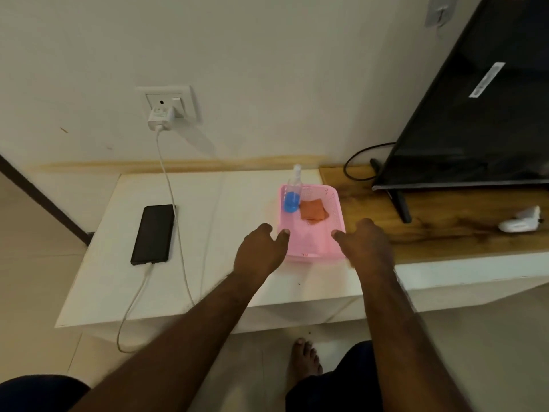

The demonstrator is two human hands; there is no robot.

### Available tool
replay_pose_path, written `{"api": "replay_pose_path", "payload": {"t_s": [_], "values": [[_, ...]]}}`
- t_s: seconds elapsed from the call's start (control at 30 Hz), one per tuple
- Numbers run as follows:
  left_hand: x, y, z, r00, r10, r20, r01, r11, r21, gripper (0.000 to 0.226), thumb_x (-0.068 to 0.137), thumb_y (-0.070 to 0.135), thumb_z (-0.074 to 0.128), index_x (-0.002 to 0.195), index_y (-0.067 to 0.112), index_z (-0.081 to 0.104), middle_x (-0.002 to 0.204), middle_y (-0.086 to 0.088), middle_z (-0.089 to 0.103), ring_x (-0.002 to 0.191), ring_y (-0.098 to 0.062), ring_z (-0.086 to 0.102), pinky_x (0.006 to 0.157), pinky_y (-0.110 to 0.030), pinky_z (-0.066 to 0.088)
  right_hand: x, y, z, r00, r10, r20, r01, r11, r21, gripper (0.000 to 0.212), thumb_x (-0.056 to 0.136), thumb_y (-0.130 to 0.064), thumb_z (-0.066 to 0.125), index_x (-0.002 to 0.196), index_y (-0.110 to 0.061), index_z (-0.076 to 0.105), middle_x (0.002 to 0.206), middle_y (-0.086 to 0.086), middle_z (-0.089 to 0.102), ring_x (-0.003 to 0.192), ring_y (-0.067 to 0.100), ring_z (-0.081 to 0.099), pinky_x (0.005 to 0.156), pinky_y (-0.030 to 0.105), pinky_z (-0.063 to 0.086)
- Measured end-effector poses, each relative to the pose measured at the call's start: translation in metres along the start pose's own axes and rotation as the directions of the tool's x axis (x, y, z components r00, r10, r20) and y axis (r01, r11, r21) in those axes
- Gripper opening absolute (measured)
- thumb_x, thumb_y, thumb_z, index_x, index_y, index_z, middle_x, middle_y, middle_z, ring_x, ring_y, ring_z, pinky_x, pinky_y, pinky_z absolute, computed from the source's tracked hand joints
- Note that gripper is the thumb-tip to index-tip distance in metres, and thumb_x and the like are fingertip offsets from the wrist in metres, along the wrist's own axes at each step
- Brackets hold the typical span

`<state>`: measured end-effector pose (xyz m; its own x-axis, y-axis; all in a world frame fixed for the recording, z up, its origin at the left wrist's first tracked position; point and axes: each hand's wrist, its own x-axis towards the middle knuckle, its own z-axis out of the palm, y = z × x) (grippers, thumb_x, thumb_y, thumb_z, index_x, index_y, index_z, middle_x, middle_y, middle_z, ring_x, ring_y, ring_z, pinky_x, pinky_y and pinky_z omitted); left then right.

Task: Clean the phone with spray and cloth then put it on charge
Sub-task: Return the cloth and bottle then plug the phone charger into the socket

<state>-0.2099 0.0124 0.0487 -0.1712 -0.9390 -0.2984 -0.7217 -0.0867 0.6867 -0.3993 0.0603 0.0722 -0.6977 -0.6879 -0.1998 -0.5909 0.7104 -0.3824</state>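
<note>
Now, with both hands loosely open at the basket's near corners, left hand and right hand empty, lift out the spray and cloth upright; the phone lies far left, cabled.

Cream wall, low white cabinet, tiled floor.

Both bare forearms reach forward and slightly inward toward the pink basket, which serves as the landmark. The left hand sits at the basket's near left corner, back of the hand up, fingers curled loosely, thumb tip against the rim. The right hand sits at the near right corner, knuckles raised, thumb pointing in over the rim. Neither grip encloses anything. Below the basket, a bare foot stands on the floor.
</note>
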Motion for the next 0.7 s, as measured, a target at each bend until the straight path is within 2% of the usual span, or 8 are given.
{"api": "replay_pose_path", "payload": {"t_s": [0.03, 0.1, 0.17, 0.27, 0.33, 0.43, 0.57, 0.7], "values": [[0.004, 0.002, 0.004, 0.999, -0.039, 0.022, 0.039, 0.999, -0.005, 0.056, 0.098, 0.051, 0.047, 0.133, 0.007, 0.052, 0.127, -0.011, 0.066, 0.112, -0.031, 0.064, 0.09, -0.031, 0.047, 0.003, 0.003, 0.002, 0.998, 0.029, 0.053, -0.03, 1.0, 0.007, 0.056, 0.082, -0.052, 0.068, 0.115, -0.01, 0.052, 0.108, 0.011, 0.063, 0.094, 0.032, 0.065, 0.078, 0.041, 0.057], [0.011, 0.005, 0.011, 0.991, -0.109, 0.074, 0.117, 0.988, -0.104, 0.042, 0.097, 0.043, 0.05, 0.121, 0.009, 0.055, 0.114, -0.014, 0.069, 0.093, -0.033, 0.071, 0.087, -0.038, 0.057, 0.009, 0.009, 0.008, 0.985, 0.073, 0.159, -0.091, 0.99, 0.11, 0.051, 0.082, -0.047, 0.071, 0.11, -0.008, 0.055, 0.101, 0.011, 0.065, 0.089, 0.033, 0.068, 0.079, 0.045, 0.059], [0.015, 0.006, 0.016, 0.979, -0.164, 0.121, 0.191, 0.945, -0.265, 0.019, 0.096, 0.029, 0.053, 0.106, 0.013, 0.057, 0.102, -0.016, 0.071, 0.079, -0.034, 0.075, 0.078, -0.047, 0.062, 0.013, 0.015, 0.014, 0.961, 0.106, 0.254, -0.173, 0.95, 0.261, 0.039, 0.083, -0.034, 0.073, 0.104, -0.005, 0.058, 0.092, 0.012, 0.067, 0.079, 0.032, 0.071, 0.069, 0.042, 0.062], [0.017, 0.003, 0.022, 0.975, -0.184, 0.127, 0.218, 0.902, -0.372, 0.018, 0.092, 0.012, 0.053, 0.109, 0.013, 0.059, 0.086, -0.007, 0.07, 0.07, -0.029, 0.076, 0.072, -0.046, 0.064, 0.019, 0.02, 0.021, 0.929, 0.108, 0.353, -0.271, 0.848, 0.455, 0.032, 0.081, -0.009, 0.067, 0.111, -0.001, 0.06, 0.099, 0.018, 0.068, 0.084, 0.033, 0.071, 0.06, 0.036, 0.062], [0.018, 0.001, 0.025, 0.977, -0.184, 0.109, 0.212, 0.898, -0.385, 0.017, 0.089, 0.007, 0.055, 0.104, 0.012, 0.061, 0.083, -0.002, 0.069, 0.072, -0.029, 0.076, 0.075, -0.046, 0.063, 0.023, 0.018, 0.025, 0.937, 0.1, 0.334, -0.249, 0.863, 0.44, 0.033, 0.081, -0.004, 0.067, 0.113, 0.001, 0.058, 0.108, 0.02, 0.066, 0.093, 0.037, 0.069, 0.074, 0.042, 0.061], [0.019, 0.003, 0.026, 0.986, -0.143, 0.083, 0.163, 0.92, -0.358, 0.015, 0.086, 0.007, 0.061, 0.1, 0.009, 0.065, 0.092, -0.008, 0.073, 0.078, -0.031, 0.075, 0.078, -0.046, 0.063, 0.026, 0.012, 0.029, 0.96, 0.1, 0.261, -0.196, 0.906, 0.374, 0.031, 0.081, -0.006, 0.072, 0.107, 0.0, 0.057, 0.113, 0.02, 0.065, 0.099, 0.041, 0.066, 0.089, 0.048, 0.056], [0.028, 0.01, 0.024, 0.992, -0.116, 0.051, 0.126, 0.931, -0.343, 0.019, 0.085, 0.007, 0.06, 0.102, 0.004, 0.068, 0.096, -0.013, 0.075, 0.082, -0.035, 0.074, 0.081, -0.048, 0.061, 0.032, 0.008, 0.027, 0.983, 0.057, 0.177, -0.105, 0.956, 0.274, 0.027, 0.081, -0.015, 0.075, 0.097, -0.006, 0.055, 0.111, 0.015, 0.066, 0.099, 0.035, 0.065, 0.085, 0.034, 0.055], [0.041, 0.022, 0.025, 0.994, -0.108, 0.035, 0.113, 0.933, -0.342, 0.019, 0.086, 0.008, 0.059, 0.103, 0.005, 0.067, 0.1, -0.012, 0.075, 0.086, -0.034, 0.073, 0.083, -0.047, 0.061, 0.05, 0.001, 0.025, 0.992, 0.043, 0.118, -0.074, 0.96, 0.272, 0.028, 0.082, -0.018, 0.075, 0.1, -0.008, 0.056, 0.11, 0.014, 0.066, 0.096, 0.035, 0.066, 0.088, 0.042, 0.057]]}}
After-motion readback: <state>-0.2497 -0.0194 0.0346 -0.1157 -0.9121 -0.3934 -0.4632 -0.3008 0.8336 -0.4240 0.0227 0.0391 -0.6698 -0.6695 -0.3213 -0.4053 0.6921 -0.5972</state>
